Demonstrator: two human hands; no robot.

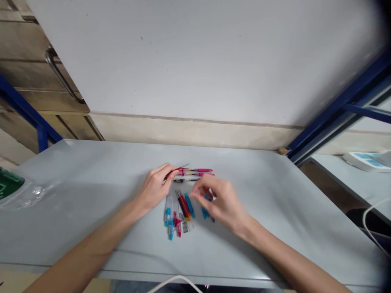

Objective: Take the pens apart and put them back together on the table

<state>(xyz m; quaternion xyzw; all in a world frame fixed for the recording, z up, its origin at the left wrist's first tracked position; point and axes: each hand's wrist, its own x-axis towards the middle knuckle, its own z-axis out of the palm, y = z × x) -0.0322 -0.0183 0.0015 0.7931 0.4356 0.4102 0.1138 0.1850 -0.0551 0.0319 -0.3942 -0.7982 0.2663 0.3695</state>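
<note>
My left hand [156, 184] is closed in a pinch on a thin red pen refill [178, 168], its narrow tip pointing right. Just beyond lie pens with pink grips [204, 170] and a black-and-clear pen [180, 180], partly hidden by my hands. My right hand [222, 199] has thumb and forefinger pressed together; whatever is between them is too small to make out. Between my hands are red and black refills [184, 205] and a blue pen part [190, 205]. Nearer me lie clear pen parts with blue ends [168, 213] and red ends [178, 228]. More blue parts [205, 211] lie partly under my right hand.
The pen parts lie on a grey table [106, 195] against a wall [195, 61]. At the left edge is a clear plastic bag with a green item [10, 183]. Blue metal posts [339, 110] flank the table. A white cable [179, 278] hangs at the front edge.
</note>
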